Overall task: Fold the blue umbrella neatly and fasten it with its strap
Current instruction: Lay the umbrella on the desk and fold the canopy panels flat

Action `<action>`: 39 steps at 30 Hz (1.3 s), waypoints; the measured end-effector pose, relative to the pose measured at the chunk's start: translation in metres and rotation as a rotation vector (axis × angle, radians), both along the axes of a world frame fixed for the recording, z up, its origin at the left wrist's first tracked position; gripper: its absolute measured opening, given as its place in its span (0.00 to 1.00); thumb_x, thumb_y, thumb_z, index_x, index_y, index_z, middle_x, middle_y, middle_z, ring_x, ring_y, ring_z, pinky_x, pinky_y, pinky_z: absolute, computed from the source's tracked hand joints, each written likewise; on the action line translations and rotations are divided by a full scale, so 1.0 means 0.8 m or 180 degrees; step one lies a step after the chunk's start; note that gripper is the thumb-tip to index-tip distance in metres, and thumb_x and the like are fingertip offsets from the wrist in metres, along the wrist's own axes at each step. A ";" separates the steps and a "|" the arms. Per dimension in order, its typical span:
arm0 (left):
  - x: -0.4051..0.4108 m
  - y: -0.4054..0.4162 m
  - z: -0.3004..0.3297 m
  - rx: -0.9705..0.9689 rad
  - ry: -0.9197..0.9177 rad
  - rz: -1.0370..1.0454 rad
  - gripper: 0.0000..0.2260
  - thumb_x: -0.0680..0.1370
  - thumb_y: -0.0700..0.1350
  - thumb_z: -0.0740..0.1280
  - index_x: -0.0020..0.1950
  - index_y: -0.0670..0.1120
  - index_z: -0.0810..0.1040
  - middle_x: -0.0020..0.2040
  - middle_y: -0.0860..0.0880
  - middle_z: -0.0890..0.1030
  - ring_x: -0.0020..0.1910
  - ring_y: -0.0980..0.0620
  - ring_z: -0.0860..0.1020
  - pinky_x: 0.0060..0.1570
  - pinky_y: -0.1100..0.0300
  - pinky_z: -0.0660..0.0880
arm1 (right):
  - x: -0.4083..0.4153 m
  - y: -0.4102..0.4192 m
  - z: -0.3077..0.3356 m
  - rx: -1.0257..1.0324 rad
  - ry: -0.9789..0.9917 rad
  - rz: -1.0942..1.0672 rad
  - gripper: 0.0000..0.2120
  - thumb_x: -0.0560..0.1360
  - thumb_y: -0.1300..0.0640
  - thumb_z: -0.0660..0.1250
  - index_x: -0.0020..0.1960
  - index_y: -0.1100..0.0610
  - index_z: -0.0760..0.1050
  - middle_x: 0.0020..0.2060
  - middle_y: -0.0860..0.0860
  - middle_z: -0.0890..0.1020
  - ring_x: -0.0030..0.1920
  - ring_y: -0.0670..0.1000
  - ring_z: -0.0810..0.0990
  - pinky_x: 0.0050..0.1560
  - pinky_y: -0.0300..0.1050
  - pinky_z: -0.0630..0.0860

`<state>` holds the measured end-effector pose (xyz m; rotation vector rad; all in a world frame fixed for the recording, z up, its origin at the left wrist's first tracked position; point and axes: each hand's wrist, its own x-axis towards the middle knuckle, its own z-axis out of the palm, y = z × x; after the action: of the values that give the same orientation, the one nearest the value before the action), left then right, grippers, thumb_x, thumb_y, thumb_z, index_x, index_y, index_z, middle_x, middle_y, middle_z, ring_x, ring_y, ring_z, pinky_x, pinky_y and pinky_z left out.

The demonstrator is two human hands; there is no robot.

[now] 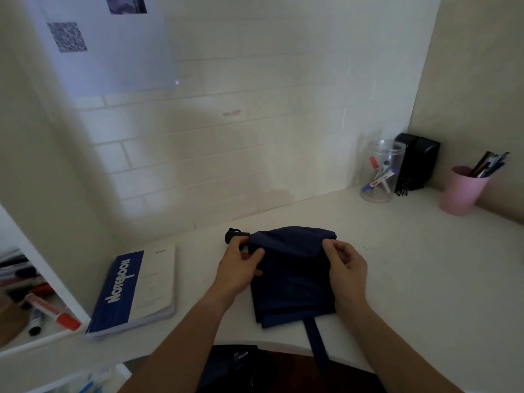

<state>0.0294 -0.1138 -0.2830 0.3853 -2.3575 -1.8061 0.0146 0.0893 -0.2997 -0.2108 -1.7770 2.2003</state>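
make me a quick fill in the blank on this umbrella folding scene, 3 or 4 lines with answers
1. Both hands, left hand and right hand, hold the dark ____ umbrella.
2. The strap hangs over the desk's ____ edge.
3. The notebook lies on the ____ hand's side of the umbrella.
4. The pens stand in a ____ cup.

Missing words: blue; front; left; pink

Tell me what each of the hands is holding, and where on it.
Both grip the blue umbrella: left hand at the handle end of its canopy, right hand pinching the fabric fold at the opposite edge.
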 end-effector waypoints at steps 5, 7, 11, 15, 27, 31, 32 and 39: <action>0.009 0.001 0.011 0.0321 -0.0033 -0.0235 0.12 0.82 0.47 0.67 0.63 0.48 0.71 0.54 0.48 0.79 0.47 0.46 0.84 0.31 0.70 0.76 | -0.004 0.004 0.017 0.0015 0.0108 0.0212 0.05 0.77 0.54 0.72 0.50 0.55 0.82 0.40 0.51 0.87 0.40 0.45 0.84 0.45 0.42 0.79; 0.011 0.000 0.013 0.0319 -0.0006 -0.0304 0.11 0.83 0.48 0.66 0.64 0.50 0.72 0.53 0.47 0.80 0.48 0.45 0.84 0.32 0.70 0.76 | -0.004 0.005 0.028 0.0030 0.0166 0.0356 0.06 0.77 0.55 0.72 0.53 0.54 0.81 0.39 0.51 0.88 0.42 0.48 0.85 0.46 0.43 0.80; 0.015 -0.001 0.014 0.0284 0.0031 -0.0376 0.10 0.84 0.48 0.64 0.64 0.54 0.72 0.56 0.44 0.79 0.55 0.44 0.83 0.35 0.69 0.77 | -0.005 0.015 0.037 0.0082 0.0245 0.0577 0.09 0.75 0.56 0.75 0.54 0.52 0.80 0.43 0.55 0.87 0.46 0.53 0.86 0.50 0.47 0.81; 0.013 -0.001 0.029 0.0291 -0.0221 -0.0474 0.15 0.83 0.54 0.63 0.69 0.63 0.67 0.55 0.47 0.81 0.52 0.46 0.85 0.43 0.60 0.77 | -0.003 0.026 0.041 0.0278 0.0332 0.0660 0.11 0.74 0.63 0.75 0.54 0.56 0.81 0.43 0.55 0.87 0.44 0.49 0.86 0.43 0.37 0.81; 0.004 -0.018 0.041 0.0787 -0.0959 -0.0586 0.15 0.74 0.55 0.76 0.56 0.50 0.81 0.60 0.47 0.83 0.55 0.47 0.85 0.65 0.50 0.75 | -0.011 0.036 0.053 0.0170 0.0203 0.0733 0.08 0.73 0.60 0.77 0.51 0.56 0.82 0.40 0.55 0.88 0.42 0.49 0.85 0.44 0.39 0.79; 0.006 -0.022 0.046 0.0933 -0.1016 -0.0660 0.18 0.73 0.55 0.77 0.61 0.54 0.81 0.61 0.45 0.82 0.56 0.47 0.85 0.69 0.49 0.73 | -0.009 0.041 0.052 0.0235 0.0228 0.0896 0.09 0.73 0.60 0.76 0.52 0.57 0.82 0.41 0.56 0.88 0.43 0.50 0.86 0.44 0.37 0.79; 0.006 -0.022 0.048 0.0931 -0.1046 -0.0692 0.17 0.73 0.55 0.77 0.60 0.54 0.82 0.61 0.45 0.82 0.57 0.47 0.85 0.69 0.49 0.73 | -0.008 0.042 0.052 0.0271 0.0250 0.0923 0.09 0.72 0.60 0.77 0.52 0.57 0.82 0.42 0.57 0.87 0.44 0.50 0.85 0.45 0.37 0.80; 0.015 -0.023 0.038 0.1042 -0.0850 -0.0695 0.17 0.74 0.55 0.75 0.60 0.51 0.83 0.60 0.47 0.85 0.58 0.47 0.84 0.70 0.50 0.72 | -0.012 0.060 0.043 0.1031 0.0236 0.0984 0.14 0.73 0.62 0.76 0.56 0.51 0.81 0.50 0.49 0.86 0.51 0.48 0.84 0.50 0.39 0.79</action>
<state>0.0412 -0.1320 -0.2527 0.4466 -2.3446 -2.3916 0.0054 0.1371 -0.2657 0.2290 -2.2092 2.0329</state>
